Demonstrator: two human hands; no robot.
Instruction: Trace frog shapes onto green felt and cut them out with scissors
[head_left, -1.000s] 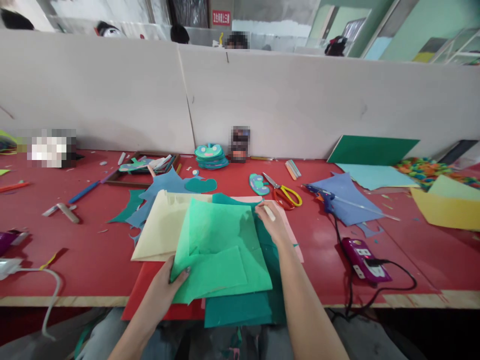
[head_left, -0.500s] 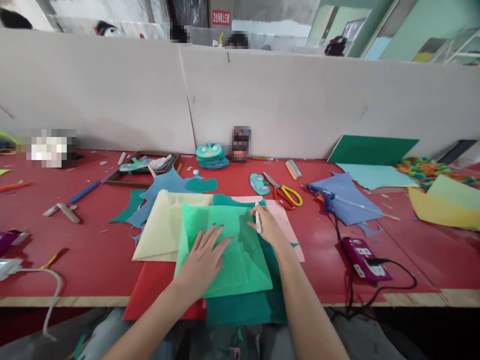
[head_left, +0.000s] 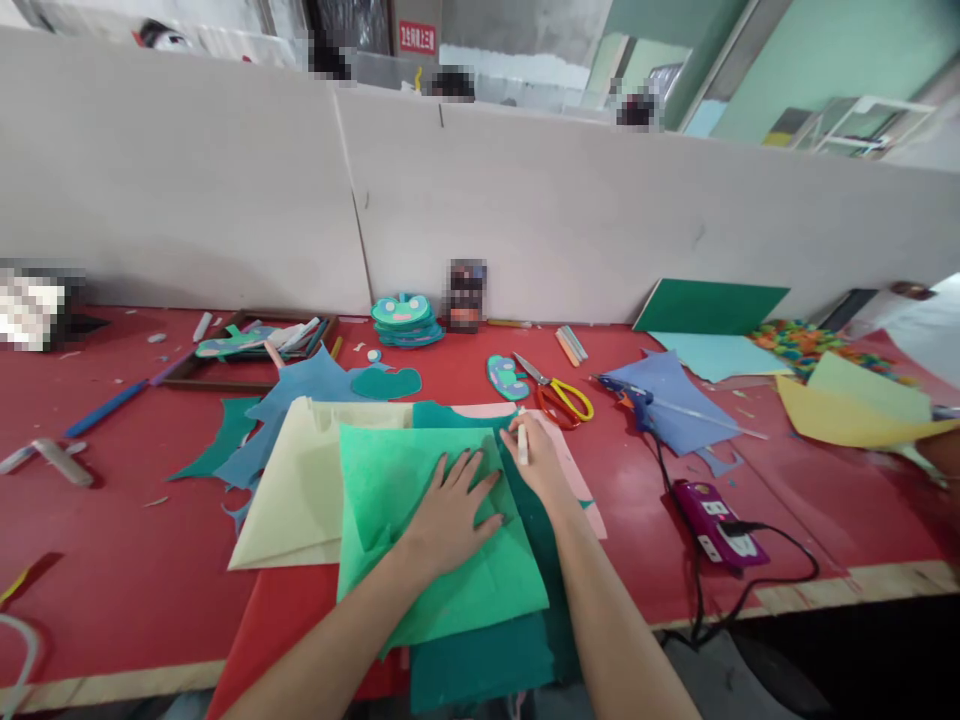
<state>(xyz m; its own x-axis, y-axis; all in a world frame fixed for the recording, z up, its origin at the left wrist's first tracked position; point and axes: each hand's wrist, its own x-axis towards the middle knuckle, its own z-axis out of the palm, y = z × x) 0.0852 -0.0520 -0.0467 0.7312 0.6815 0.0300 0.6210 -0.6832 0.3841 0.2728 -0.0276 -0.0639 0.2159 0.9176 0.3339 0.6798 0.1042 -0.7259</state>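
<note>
L hand (head_left: 450, 510) lay flat, fingers spread, on green sheet (head_left: 442, 540) nr bench (head_left: 112, 560) front edge; R hand (head_left: 536, 465) gripped white stick (head_left: 522, 440), long axis pointing to bench's back edge.

The light green sheet (head_left: 420, 540) looked like soft, matt felt; the desk (head_left: 112, 520) wore matt red cloth over bare wood.

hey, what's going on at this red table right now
A person sits at a red table strewn with craft supplies. Their left hand lies flat on a light green sheet atop a stack of colored sheets. Their right hand rests at the sheet's far corner, its grip shut on a small white stick. Scissors and a glue gun lie beyond, untouched.
</note>
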